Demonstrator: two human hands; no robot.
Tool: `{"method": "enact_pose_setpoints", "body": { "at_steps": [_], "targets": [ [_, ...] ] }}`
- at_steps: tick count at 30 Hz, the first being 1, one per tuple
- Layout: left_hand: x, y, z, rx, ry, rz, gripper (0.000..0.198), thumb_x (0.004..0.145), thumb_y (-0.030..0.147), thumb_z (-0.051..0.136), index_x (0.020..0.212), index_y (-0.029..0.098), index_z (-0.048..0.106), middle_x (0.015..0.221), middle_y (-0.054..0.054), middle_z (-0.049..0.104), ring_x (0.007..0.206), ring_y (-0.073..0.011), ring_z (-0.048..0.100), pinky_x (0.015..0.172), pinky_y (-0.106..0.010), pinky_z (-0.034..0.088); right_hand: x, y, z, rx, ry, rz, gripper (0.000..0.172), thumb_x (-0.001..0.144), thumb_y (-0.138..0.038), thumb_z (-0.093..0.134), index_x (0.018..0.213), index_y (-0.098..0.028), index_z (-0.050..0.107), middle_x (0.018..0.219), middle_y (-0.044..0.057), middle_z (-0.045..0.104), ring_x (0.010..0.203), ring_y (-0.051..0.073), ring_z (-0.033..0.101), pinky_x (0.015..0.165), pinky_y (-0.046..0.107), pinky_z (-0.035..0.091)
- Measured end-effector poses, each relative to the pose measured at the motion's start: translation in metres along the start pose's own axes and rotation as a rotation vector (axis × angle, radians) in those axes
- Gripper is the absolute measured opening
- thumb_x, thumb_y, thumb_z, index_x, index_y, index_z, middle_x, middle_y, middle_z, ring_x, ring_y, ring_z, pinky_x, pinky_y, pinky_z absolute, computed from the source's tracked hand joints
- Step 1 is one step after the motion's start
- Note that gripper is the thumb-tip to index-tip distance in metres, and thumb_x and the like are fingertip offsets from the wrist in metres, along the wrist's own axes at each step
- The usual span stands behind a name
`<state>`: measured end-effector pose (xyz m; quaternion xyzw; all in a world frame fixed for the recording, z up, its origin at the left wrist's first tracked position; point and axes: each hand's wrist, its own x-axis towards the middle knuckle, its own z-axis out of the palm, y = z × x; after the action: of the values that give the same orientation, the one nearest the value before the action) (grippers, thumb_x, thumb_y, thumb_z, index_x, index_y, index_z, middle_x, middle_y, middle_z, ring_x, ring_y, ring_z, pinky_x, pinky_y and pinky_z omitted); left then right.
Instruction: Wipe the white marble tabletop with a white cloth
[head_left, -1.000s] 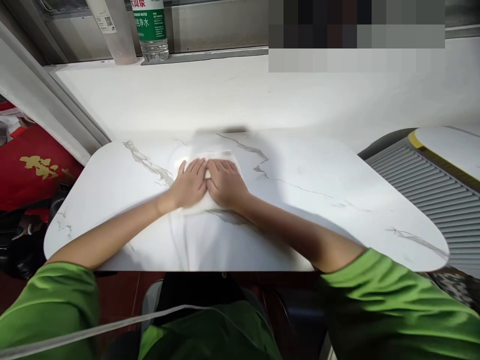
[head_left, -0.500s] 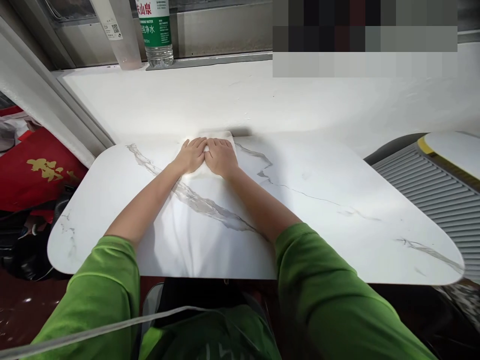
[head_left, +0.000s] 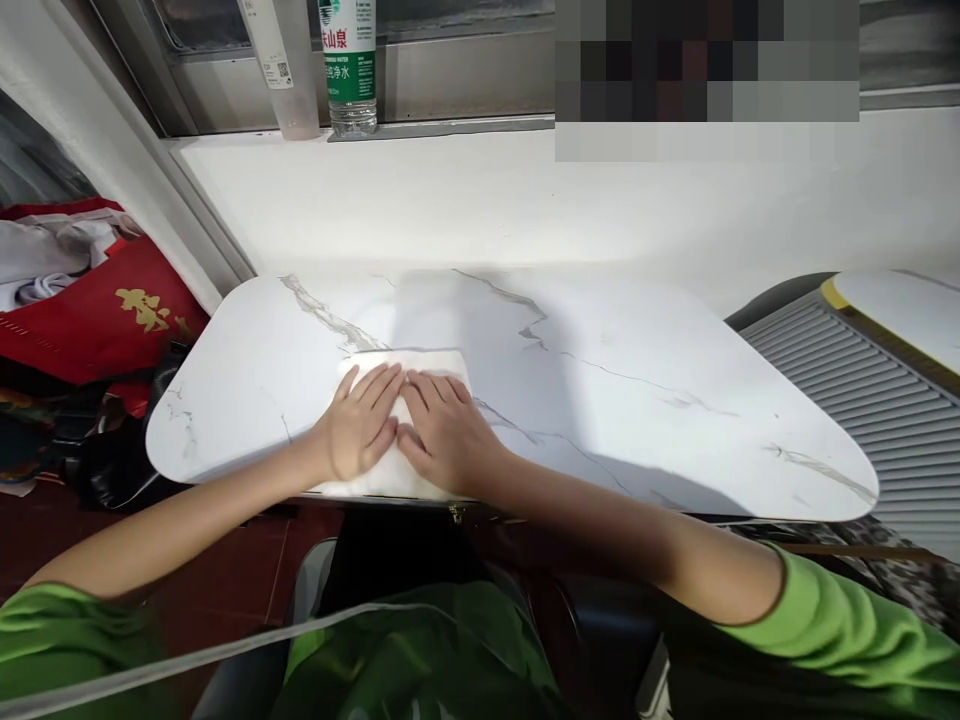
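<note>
A folded white cloth (head_left: 401, 475) lies flat on the white marble-patterned table (head_left: 637, 400), close to the edge nearest me. My left hand (head_left: 364, 420) rests flat on its left half, fingers stretched and slightly apart. Beside it, my right hand (head_left: 450, 425) presses on the right half of the cloth, also with fingers extended. The fingertips of both hands nearly meet at the middle of the cloth. Neither hand is wrapped round anything.
On the window ledge stand a plastic water bottle with a green label (head_left: 352, 75) and a translucent container (head_left: 289, 80). A red bag (head_left: 112, 300) is left of the table. A ribbed grey panel (head_left: 832, 370) stands at the right. A pale strap (head_left: 225, 650) crosses the view low down.
Both hands have drawn the cloth from the table's far edge, by the wall, back to its near edge. My elbows have bent outward and the view has shifted slightly.
</note>
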<state>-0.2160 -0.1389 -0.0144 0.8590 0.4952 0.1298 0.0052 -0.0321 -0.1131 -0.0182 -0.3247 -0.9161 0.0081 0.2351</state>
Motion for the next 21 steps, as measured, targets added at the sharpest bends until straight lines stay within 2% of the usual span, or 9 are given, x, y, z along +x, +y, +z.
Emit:
{"method": "enact_pose_setpoints", "body": {
  "at_steps": [3,7,9,12,16,21],
  "targets": [
    [-0.022,0.006,-0.007,-0.03,0.0,-0.02,0.059,0.101,0.031,0.025,0.153,0.004,0.035,0.158,-0.018,0.04,0.151,-0.0279,0.03,0.126,-0.05,0.014,-0.006,-0.013,-0.004,0.014,-0.004,-0.077,0.046,0.092,-0.03,0.043,0.122,0.001,0.061,0.126,0.026,0.062,0.116,0.035,0.053,0.106,0.053,0.038],
    [-0.014,-0.006,-0.013,-0.075,-0.109,-0.179,0.058,0.103,0.032,0.018,0.155,0.01,0.031,0.161,-0.013,0.036,0.151,-0.0235,0.029,0.126,-0.049,0.016,0.012,-0.009,0.01,-0.004,0.006,-0.084,0.049,0.091,-0.031,0.044,0.126,0.001,0.059,0.131,0.026,0.059,0.125,0.037,0.049,0.112,0.053,0.032],
    [0.001,-0.019,-0.013,-0.067,-0.114,-0.267,0.057,0.104,0.031,0.015,0.155,0.012,0.032,0.162,-0.01,0.036,0.151,-0.0218,0.03,0.126,-0.047,0.018,0.029,-0.001,0.021,-0.02,-0.011,-0.067,0.052,0.092,-0.032,0.041,0.129,0.001,0.057,0.134,0.025,0.058,0.129,0.037,0.047,0.113,0.053,0.031],
    [0.032,-0.048,-0.011,-0.013,-0.093,-0.316,0.056,0.103,0.03,0.018,0.153,0.011,0.035,0.162,-0.011,0.036,0.151,-0.0225,0.03,0.126,-0.047,0.018,0.063,0.015,0.04,-0.056,-0.044,-0.002,0.056,0.095,-0.032,0.036,0.136,0.003,0.051,0.141,0.026,0.054,0.134,0.036,0.044,0.114,0.052,0.028],
    [0.08,-0.1,-0.007,0.012,-0.096,-0.274,0.055,0.102,0.029,0.022,0.152,0.011,0.038,0.16,-0.012,0.039,0.15,-0.0222,0.033,0.125,-0.045,0.021,0.116,0.044,0.063,-0.106,-0.072,0.089,0.059,0.095,-0.029,0.035,0.14,0.007,0.047,0.146,0.028,0.05,0.138,0.037,0.041,0.114,0.051,0.026],
    [0.135,-0.16,0.0,0.022,-0.047,-0.236,0.055,0.099,0.028,0.029,0.149,0.013,0.044,0.157,-0.012,0.043,0.147,-0.0218,0.037,0.124,-0.04,0.025,0.174,0.084,0.081,-0.101,-0.057,0.161,0.055,0.095,-0.025,0.035,0.14,0.004,0.048,0.142,0.027,0.053,0.133,0.035,0.045,0.113,0.05,0.027]
  ]
}}
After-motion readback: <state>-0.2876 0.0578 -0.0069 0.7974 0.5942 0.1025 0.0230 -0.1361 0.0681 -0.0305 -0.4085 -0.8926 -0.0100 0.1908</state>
